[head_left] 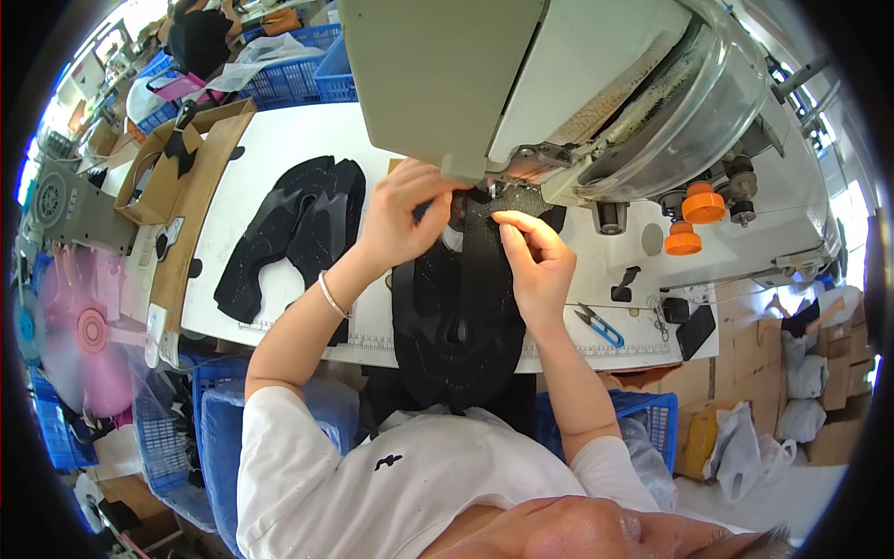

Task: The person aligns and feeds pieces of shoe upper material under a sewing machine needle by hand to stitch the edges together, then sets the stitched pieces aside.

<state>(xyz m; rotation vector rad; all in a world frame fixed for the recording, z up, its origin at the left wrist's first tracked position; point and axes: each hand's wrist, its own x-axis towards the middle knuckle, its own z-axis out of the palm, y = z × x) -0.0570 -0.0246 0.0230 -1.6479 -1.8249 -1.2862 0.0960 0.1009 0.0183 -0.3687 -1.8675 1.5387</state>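
A black shoe upper (456, 317) with a mesh part lies under the head of a sewing machine (447, 84) and hangs over the table's near edge. My left hand (405, 212) is bent beside the needle area, index finger reaching toward it and thumb lower down. On the mesh side, my right hand (538, 265) has thumb and index finger drawn together at the upper's surface. Whatever either hand pinches is too small to see. More black shoe uppers (298, 224) lie to the left on the white table (270, 126).
Blue-handled thread snips (601, 326) and a dark phone (696, 333) lie at the right. A pink fan (91, 331) stands at the left, near a cardboard box (154, 186). Blue crates (652, 410) sit below the table. Another person (200, 42) sits at the far left.
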